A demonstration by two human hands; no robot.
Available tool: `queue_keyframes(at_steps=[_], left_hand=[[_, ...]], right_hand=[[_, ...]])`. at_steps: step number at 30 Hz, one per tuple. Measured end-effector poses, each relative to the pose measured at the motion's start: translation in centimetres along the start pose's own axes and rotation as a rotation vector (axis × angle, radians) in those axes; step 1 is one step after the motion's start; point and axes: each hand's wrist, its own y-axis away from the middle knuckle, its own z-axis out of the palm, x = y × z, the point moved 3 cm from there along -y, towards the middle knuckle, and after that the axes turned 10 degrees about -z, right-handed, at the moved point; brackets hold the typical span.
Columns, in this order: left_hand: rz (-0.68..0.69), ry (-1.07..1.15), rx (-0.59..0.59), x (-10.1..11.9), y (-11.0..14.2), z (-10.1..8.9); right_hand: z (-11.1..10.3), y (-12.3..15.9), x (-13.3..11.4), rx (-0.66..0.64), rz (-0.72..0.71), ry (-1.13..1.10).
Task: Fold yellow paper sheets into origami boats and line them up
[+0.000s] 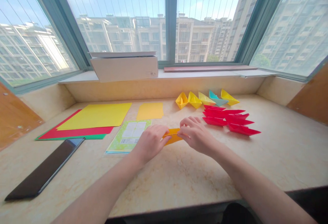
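Phone, dark-screened, lies nearest on the counter, between 8 and 9 o'clock from the folded orange paper. That paper is at the dial's centre, on or just above the surface, I cannot tell which; the left hand pinches its 9 o'clock end between thumb and fingers, the right hand its 3 o'clock end. It looks light and thin, probably easily crushed or torn; a gentle fingertip hold at both ends should suit it. A green-patterned packet lies at 9, stacked coloured sheets between 9 and 10, an orange-yellow sheet toward 10. Red paper boats crowd around 2; five further paper boats line up behind, near 1. A white box rests farthest, at 11.
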Motion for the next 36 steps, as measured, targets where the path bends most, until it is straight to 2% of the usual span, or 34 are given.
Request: queue_keyframes(at_steps=[4,9,15,31,36], left_hand=[[0.018,-0.036,-0.058,0.0,0.0,0.2],[0.048,-0.014,-0.104,0.4,0.2,0.4],[-0.027,-0.001,-0.06,0.3,0.0,0.1],[0.059,0.089,-0.05,0.5,0.1,0.2],[0.032,0.073,-0.04,0.4,0.0,0.2]], right_hand=[[0.1,0.2,-0.2,-0.008,0.031,-0.02],[0.8,0.3,-0.5,-0.079,-0.004,-0.089],[0.9,0.1,-0.1,-0.04,0.0,-0.074],[0.8,0.0,-0.2,-0.039,-0.004,-0.068],[0.8,0.0,-0.2,-0.059,0.004,-0.08]])
